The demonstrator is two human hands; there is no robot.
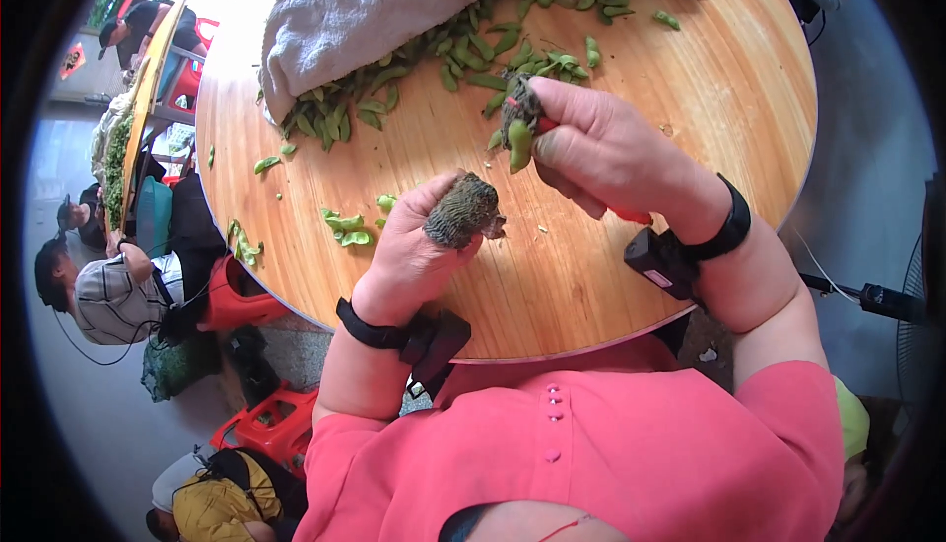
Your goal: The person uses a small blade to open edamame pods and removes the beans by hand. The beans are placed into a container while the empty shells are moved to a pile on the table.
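Observation:
My right hand (601,148) is raised over the table, its fingers closed on a green soybean pod (519,145). A dark, worn cloth finger cover (522,97) shows at its fingertips, right above the pod. Bits of something red poke out by the palm, mostly hidden by the fingers. Lower and to the left, my left hand (409,251) is curled closed, with a dark grey-green knitted finger cover (463,212) on its fingers. What those fingers hold, if anything, is hidden. The two hands are apart.
Many soybean pods (335,113) lie heaped on the round wooden table (631,296), partly under a grey cloth (394,10). Opened pods (347,229) lie left of my left hand. Seated people and red stools (271,429) are at left; a fan (912,315) stands at right.

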